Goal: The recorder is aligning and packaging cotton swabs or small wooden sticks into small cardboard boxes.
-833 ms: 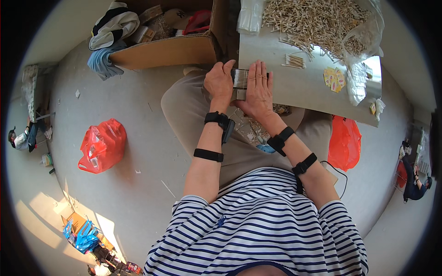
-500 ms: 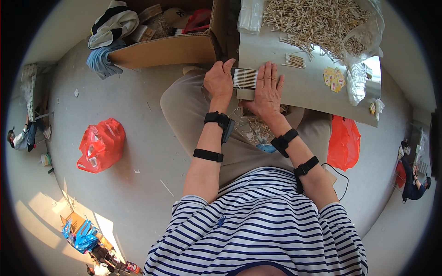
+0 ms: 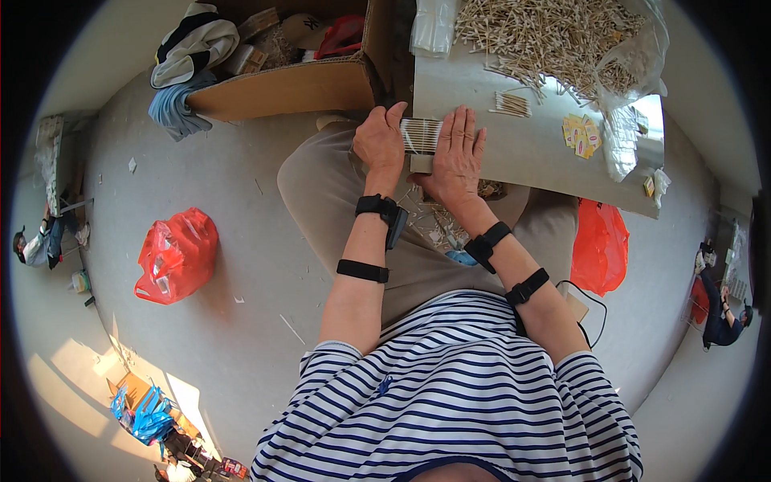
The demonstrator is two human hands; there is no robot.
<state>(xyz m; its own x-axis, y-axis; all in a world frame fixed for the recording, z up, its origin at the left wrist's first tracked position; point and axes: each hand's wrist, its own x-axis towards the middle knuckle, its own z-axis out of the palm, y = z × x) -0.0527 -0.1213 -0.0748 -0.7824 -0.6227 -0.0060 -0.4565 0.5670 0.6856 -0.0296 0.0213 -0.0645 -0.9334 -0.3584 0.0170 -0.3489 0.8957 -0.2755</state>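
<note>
At the near left corner of the metal-topped table (image 3: 538, 161), a row of cotton swabs (image 3: 421, 135) lies side by side between my hands. My left hand (image 3: 380, 145) is curled closed at the row's left end, thumb pointing up; what its fingers grip is hidden. My right hand (image 3: 458, 157) lies flat with fingers stretched out, covering the row's right end. A pale block-like edge (image 3: 420, 164) shows just below the swabs. Further right, a small bunch of cotton swabs (image 3: 512, 104) lies loose on the table.
A large heap of swabs (image 3: 546, 40) and a clear plastic bag (image 3: 634, 64) cover the table's far side. Yellow cards (image 3: 581, 135) lie right. An open cardboard box (image 3: 281, 90) stands left. Red bags (image 3: 177, 255) sit on the floor; other people work at both sides.
My right hand has slid a little to the left, toward my left hand, along the row of swabs. My left hand has barely moved.
</note>
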